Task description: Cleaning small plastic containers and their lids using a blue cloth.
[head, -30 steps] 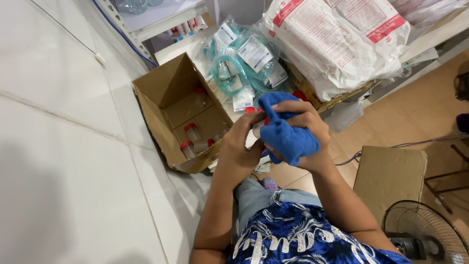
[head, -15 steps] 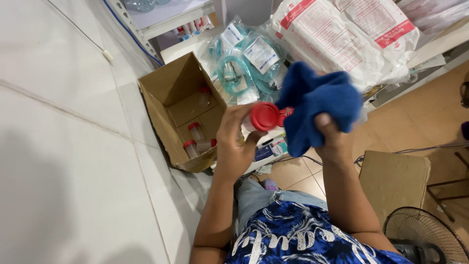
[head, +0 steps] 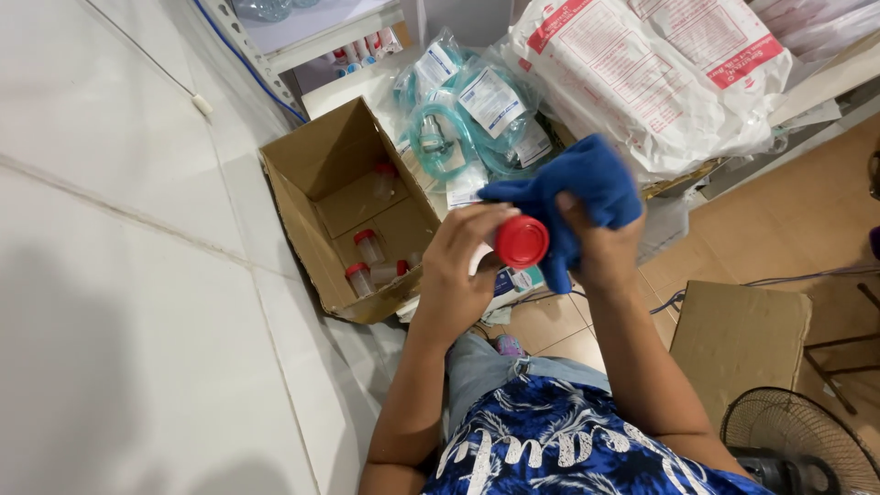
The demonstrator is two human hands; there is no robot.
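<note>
Head view: our left hand (head: 458, 266) grips red-capped jar (head: 519, 242), cap toward us. Right hand (head: 596, 243) clutches blue cloth (head: 576, 197) against jar. Wiping seems underway. Several jars (head: 367, 247) sit in box (head: 316, 179); how many remain unwiped, we cannot tell.

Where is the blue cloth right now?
In the head view, centre frame: the blue cloth is bunched in the right hand, beside the red-capped cup held by the left hand.
</note>
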